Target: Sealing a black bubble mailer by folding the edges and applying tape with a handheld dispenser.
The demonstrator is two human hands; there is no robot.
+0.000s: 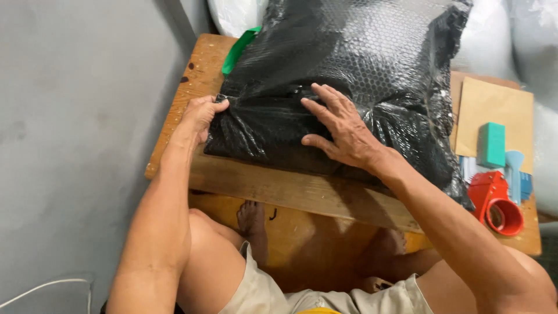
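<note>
One wooden table (273,189) fills the middle of the view, its near edge running from left to right. On it lies one big parcel (354,75) wrapped in black bubble wrap, its long axis running from the near left corner toward the far right, its far end rising out of view. One left hand (203,114) has its fingers curled shut, pinching the wrap at the parcel's near left corner. One right hand (343,131) lies flat on the parcel's near part, fingers spread open and pressing down. At the right sit one brown envelope (494,104), one red tape dispenser (495,202) and one small teal box (492,144). One green strip (238,49) shows at the far left.
</note>
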